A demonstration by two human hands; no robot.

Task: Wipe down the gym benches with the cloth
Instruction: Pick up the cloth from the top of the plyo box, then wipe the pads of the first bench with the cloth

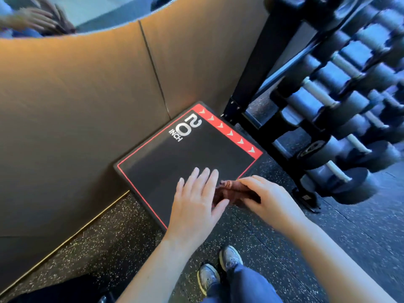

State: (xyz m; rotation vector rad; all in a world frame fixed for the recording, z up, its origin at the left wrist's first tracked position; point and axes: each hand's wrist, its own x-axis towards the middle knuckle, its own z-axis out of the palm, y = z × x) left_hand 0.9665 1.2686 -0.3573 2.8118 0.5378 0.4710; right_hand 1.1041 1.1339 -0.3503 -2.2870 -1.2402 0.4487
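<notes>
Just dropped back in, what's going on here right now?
A person stands over a black box marked 20 INCH, beside a dumbbell rack. The right hand holds a bunched reddish-brown cloth at the box's right edge. The left hand is open, fingers straight, over the top next to it.

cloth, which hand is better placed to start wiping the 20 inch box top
Right, probably. The right hand grips the bunched cloth over a corner of the plyo box; the left hand lies flat beside it, fingers straight, gripping nothing.
</notes>
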